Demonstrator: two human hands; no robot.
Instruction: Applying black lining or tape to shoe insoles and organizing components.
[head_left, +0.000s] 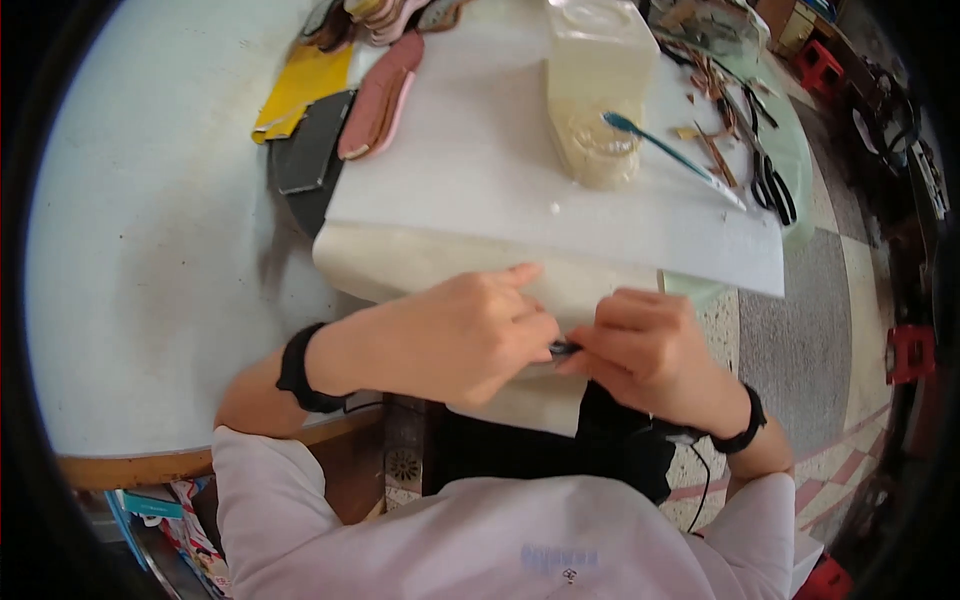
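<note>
My left hand [455, 335] and my right hand [645, 345] meet low in front of the table edge. A small dark piece [565, 349] sits between their fingertips, mostly covered; its kind does not show. Both hands pinch it, the right from its right end, while one left finger points outward. Beneath them a cream sheet [400, 258] hangs over the front edge of a white board [450, 190]. On the board stands a clear plastic jar [600, 165] of cloudy, pale stuff, and a teal-and-white brush [672, 158] slants across it.
Pink, shoe-sole-shaped pieces [385, 95] lie stacked at the far left, beside a yellow sheet [303, 85] and a flat dark grey block [318, 140]. Black-handled scissors [770, 185] and brown scraps [715, 150] lie at the right. Red stools [910, 353] stand on the floor.
</note>
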